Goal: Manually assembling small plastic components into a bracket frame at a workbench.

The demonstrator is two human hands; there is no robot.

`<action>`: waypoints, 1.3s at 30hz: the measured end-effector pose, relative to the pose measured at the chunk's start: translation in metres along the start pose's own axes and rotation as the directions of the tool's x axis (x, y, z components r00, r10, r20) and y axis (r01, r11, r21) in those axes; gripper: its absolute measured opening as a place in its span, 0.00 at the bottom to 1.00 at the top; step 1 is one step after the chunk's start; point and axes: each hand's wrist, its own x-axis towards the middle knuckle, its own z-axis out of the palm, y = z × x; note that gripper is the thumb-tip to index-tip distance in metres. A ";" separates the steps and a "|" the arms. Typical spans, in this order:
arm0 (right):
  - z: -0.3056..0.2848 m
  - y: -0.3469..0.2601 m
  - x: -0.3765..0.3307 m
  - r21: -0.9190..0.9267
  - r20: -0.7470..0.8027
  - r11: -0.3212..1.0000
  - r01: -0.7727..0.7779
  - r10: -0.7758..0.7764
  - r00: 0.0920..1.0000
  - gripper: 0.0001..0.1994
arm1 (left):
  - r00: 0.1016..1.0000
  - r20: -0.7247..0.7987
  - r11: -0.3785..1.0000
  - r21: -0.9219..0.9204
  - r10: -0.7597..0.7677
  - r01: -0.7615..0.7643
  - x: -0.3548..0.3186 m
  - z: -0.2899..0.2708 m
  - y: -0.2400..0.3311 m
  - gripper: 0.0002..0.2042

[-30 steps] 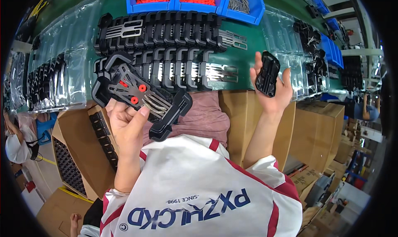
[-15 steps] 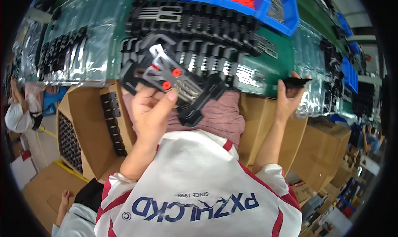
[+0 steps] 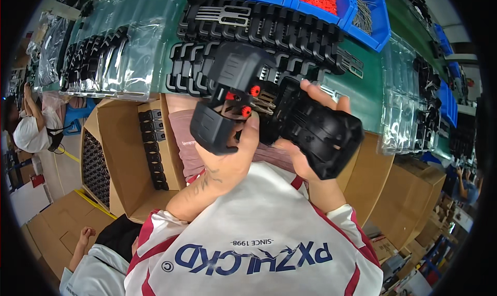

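Observation:
Over my lap, my left hand (image 3: 230, 161) is closed on a black plastic assembly (image 3: 238, 68) with curved arms. Small red toothed wheels (image 3: 246, 111), coil springs and metal plates show inside it; my left thumb lies by the lower wheel. My right hand (image 3: 300, 159) grips a black moulded plastic cover (image 3: 323, 133), fingertips over its far edge and thumb below. The cover's left end is up against the spring side of the assembly; whether they are joined I cannot tell. Behind my hands stand rows of black plastic frames (image 3: 274, 32) on the green bench (image 3: 362, 91).
Blue bins (image 3: 383, 32) at the back hold red parts (image 3: 318, 0) and metal pins (image 3: 362, 16). Clear trays (image 3: 142, 53) with black parts lie left and right. Cardboard boxes (image 3: 121, 156) flank my lap. Another person's arm (image 3: 80, 247) shows at lower left.
My right hand has come in from the right with the black cover and brought it against the assembly. My left hand has shifted right and turned the assembly.

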 end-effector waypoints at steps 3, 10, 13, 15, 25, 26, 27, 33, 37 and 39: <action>0.005 0.004 -0.005 -0.052 0.030 0.998 0.017 -0.016 0.999 0.47 | 0.934 0.092 0.863 0.360 0.346 -0.355 0.001 -0.004 -0.003 0.14; 0.013 -0.007 -0.006 -0.112 0.072 0.989 -0.099 0.107 0.992 0.49 | 0.974 0.199 0.971 0.190 0.105 -0.143 -0.010 -0.010 -0.010 0.21; 0.014 -0.009 -0.012 -0.044 0.060 0.984 -0.175 0.177 0.982 0.44 | 0.971 0.232 0.979 0.181 0.052 -0.096 -0.014 -0.011 -0.010 0.22; 0.015 -0.009 -0.015 0.023 0.051 0.968 -0.252 0.250 0.967 0.39 | 0.963 0.269 0.984 0.173 -0.001 -0.047 -0.015 -0.011 -0.010 0.22; 0.020 -0.020 0.011 -0.047 0.048 0.999 -0.010 0.012 0.999 0.28 | 0.821 0.276 0.829 0.121 0.500 -0.545 -0.010 -0.006 -0.006 0.26; 0.020 -0.020 0.011 -0.048 0.047 0.999 -0.009 0.011 0.999 0.28 | 0.821 0.276 0.829 0.121 0.500 -0.546 -0.010 -0.006 -0.005 0.26; 0.021 -0.020 0.012 -0.057 0.055 0.998 -0.002 0.005 0.998 0.27 | 0.824 0.278 0.834 0.120 0.493 -0.539 -0.011 -0.007 -0.005 0.26; 0.021 -0.029 0.017 -0.209 0.104 0.977 0.044 -0.022 0.994 0.22 | 0.897 0.305 0.919 0.133 0.319 -0.372 -0.012 -0.014 -0.002 0.26; 0.008 -0.038 0.027 -0.308 0.148 0.952 -0.006 0.054 0.988 0.17 | 0.937 0.264 0.941 0.184 0.231 -0.284 0.004 -0.019 0.006 0.22; -0.004 -0.039 0.036 -0.235 0.220 0.962 -0.140 0.193 0.956 0.11 | 0.968 0.229 0.990 -0.121 0.098 -0.072 0.004 -0.023 0.003 0.20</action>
